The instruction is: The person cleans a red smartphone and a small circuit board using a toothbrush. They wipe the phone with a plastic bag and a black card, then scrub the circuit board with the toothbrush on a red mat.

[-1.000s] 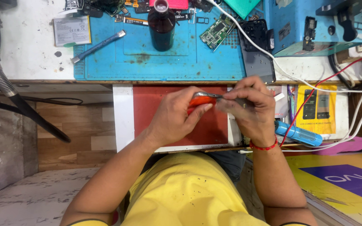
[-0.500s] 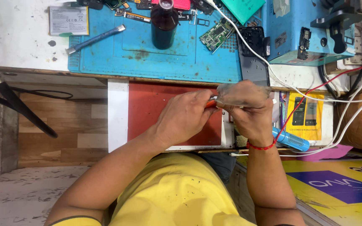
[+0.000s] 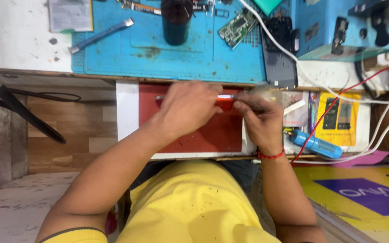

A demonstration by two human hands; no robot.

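Blue, stained work mat (image 3: 167, 58) covers the bench; all else I place from it. Just below its front edge lies a red pad (image 3: 212, 135) in a white tray. Over that pad my left hand (image 3: 187, 108) is clenched around a red-handled metal tool (image 3: 223, 102); my right hand (image 3: 260, 119) pinches the tool's other end. A dark bottle (image 3: 175, 20) stands on the mat's far side.

Blue mat (image 3: 113, 63) on my bench, dark bottle (image 3: 175, 20) standing on it, blue-handled tool (image 3: 100, 36) lying left, green circuit board (image 3: 237, 28) right. Blue screwdriver (image 3: 314, 144) beside yellow packet (image 3: 341, 118). White cable (image 3: 302, 74) crossing.
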